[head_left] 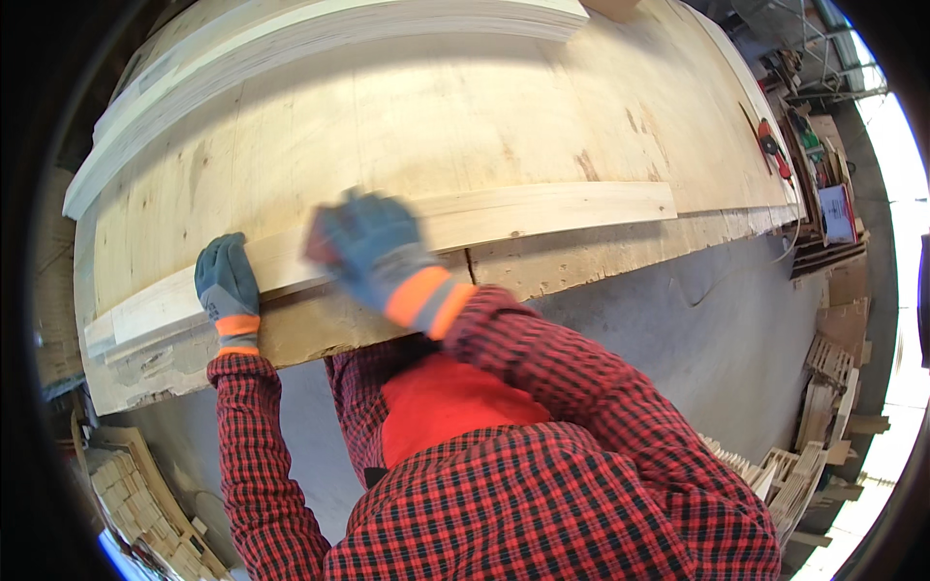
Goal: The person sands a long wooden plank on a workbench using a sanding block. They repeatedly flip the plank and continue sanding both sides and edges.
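A long pale wooden plank (562, 205) lies along the near edge of a plywood-topped workbench (407, 116). Toward its left end, my left hand (228, 278), in a blue-grey work glove with an orange cuff, presses on the plank with its fingers stretched out. My right hand (376, 247), gloved the same way and smeared by motion, is over the plank farther right. It grips a small reddish-brown block (320, 239) against the wood. The block is too blurred to tell its exact kind, and part of it is hidden by the glove.
A stack of long pale boards (320, 39) lies along the bench's far side. Near its right end are a red-and-black tool (772, 145) and a shelf with boxes and tools (823, 184). Wood pieces (145, 504) are piled on the lower left, and more timber (809, 426) lies on the right.
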`<state>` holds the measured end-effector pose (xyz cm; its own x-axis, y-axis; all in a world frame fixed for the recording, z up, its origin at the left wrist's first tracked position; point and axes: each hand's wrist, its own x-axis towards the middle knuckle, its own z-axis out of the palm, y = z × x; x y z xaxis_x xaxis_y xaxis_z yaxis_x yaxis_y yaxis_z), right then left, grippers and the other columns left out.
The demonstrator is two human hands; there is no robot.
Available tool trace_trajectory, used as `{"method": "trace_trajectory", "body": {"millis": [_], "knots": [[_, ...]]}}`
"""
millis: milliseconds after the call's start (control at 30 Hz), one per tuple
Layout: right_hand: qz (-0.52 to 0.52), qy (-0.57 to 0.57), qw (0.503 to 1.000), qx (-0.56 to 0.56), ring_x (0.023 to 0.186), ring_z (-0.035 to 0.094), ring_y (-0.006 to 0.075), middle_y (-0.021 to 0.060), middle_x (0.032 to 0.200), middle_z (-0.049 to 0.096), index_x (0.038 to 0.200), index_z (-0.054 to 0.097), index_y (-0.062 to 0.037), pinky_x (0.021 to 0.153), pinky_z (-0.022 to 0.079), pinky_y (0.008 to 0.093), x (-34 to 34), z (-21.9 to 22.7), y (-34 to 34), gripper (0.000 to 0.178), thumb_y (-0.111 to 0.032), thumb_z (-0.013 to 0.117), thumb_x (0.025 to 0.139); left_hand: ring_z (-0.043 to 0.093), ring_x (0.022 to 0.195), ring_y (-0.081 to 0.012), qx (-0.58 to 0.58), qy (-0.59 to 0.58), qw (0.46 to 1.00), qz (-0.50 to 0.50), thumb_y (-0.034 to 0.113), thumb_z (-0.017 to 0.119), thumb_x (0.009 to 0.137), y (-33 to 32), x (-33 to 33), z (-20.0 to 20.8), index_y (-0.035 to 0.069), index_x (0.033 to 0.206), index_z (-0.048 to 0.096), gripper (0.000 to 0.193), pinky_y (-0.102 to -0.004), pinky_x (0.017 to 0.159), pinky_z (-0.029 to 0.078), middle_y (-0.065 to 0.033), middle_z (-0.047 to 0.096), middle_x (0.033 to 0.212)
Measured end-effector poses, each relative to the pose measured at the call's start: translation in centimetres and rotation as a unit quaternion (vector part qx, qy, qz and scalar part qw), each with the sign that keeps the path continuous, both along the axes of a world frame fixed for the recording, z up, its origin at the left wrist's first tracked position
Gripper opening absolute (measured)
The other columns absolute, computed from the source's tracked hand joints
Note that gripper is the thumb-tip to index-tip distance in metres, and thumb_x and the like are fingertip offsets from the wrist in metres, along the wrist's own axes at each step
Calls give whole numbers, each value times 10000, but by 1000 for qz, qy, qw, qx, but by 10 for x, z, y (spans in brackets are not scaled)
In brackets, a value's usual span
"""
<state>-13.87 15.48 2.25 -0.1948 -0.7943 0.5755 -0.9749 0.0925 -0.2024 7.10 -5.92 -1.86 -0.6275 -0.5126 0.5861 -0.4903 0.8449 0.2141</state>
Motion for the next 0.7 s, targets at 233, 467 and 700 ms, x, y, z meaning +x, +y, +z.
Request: {"method": "trace_trajectory", "body": {"millis": [233, 467, 700], "knots": [[-114, -56, 980, 155, 1016, 725, 365, 164, 1139, 757, 1158, 720, -183, 923, 574, 523, -103, 10, 57, 310, -394, 717, 932, 713, 1080, -358, 18, 8, 1000, -1, 129, 546, 1092, -10, 4, -12, 30, 1104, 774, 248, -462, 1002, 548, -153, 779, 1129], [-534, 95, 835, 98, 1048, 742, 384, 129, 1170, 754, 1219, 724, -287, 885, 596, 509, -279, 24, 247, 256, -402, 597, 1029, 702, 1104, -349, 20, -11, 1000, 13, 138, 531, 1089, -8, 5, -12, 19, 1110, 766, 265, -451, 1026, 535, -154, 774, 1133], [-167, -149, 941, 253, 1062, 760, 360, 195, 1212, 750, 1262, 738, -109, 837, 621, 494, -79, 27, 44, 381, -371, 682, 991, 706, 1118, -351, 19, -30, 999, 20, 139, 523, 1075, -12, 6, -14, 33, 1116, 766, 269, -449, 1037, 529, -150, 776, 1151]]}}
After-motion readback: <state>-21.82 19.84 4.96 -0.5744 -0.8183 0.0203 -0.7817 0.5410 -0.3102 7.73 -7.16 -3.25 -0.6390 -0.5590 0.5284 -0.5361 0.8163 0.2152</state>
